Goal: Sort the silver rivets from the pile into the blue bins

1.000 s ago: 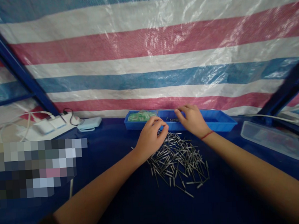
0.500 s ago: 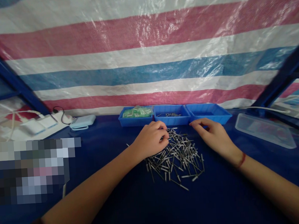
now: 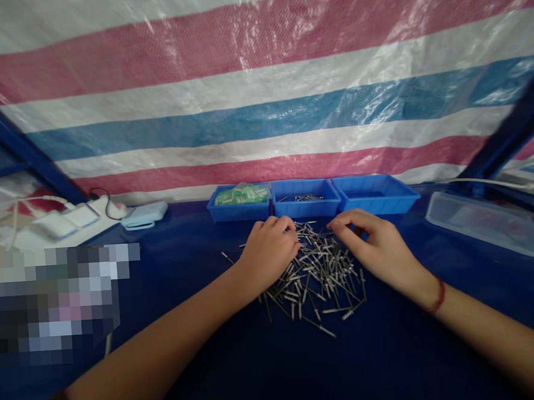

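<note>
Rivets (image 3: pixel 328 277) heaped on desk (image 3: pixel 332 377), just in front of middle blue bin (image 3: pixel 306 209). Likely light, stiff, slick; pinch thin shank. Left hand (image 3: pixel 268 251), front-left of bin, curled; right hand (image 3: pixel 385 250), front-right, fingertips nearly together. Grip on anything: can't tell.

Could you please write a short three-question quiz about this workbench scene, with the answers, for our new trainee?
1. True or false: the red band is around the wrist of the right hand.

2. Multiple choice: where do most of the visible metal pins lie?
A) Inside the middle bin
B) On the blue tabletop, in front of the bins
C) On the clear plastic lid

3. Fill in the blank: of the three bins, seen from the person's side, the one holding the green pieces is the ____ one.

Key: 1. True; 2. B; 3. left
</note>
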A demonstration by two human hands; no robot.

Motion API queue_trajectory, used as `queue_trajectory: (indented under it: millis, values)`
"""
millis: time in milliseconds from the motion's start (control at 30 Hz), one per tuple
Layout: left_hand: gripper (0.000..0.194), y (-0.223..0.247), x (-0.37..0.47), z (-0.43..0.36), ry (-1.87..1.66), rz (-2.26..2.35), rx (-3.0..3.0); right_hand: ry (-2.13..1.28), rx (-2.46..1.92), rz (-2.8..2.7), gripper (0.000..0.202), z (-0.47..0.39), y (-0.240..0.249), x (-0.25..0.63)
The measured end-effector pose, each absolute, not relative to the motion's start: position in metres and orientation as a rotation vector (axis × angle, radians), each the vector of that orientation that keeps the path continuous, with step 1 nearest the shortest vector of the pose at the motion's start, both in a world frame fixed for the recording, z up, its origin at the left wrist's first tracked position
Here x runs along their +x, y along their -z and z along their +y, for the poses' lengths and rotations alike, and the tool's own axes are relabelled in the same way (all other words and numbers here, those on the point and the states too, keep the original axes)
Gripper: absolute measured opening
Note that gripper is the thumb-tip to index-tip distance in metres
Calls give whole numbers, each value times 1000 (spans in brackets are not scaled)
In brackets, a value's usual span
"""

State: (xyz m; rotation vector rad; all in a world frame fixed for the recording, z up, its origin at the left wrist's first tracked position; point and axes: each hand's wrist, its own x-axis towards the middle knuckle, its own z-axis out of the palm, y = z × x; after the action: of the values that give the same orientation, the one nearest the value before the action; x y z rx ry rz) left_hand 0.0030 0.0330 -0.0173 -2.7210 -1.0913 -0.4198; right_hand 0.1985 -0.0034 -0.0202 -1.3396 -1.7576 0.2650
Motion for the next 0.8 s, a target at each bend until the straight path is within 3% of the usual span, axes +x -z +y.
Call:
queue_trajectory:
  millis: [800]
  values:
    - [16,9,4,25,312,-1137,-2769,-316,-1316,-1845,17,-5,25,195]
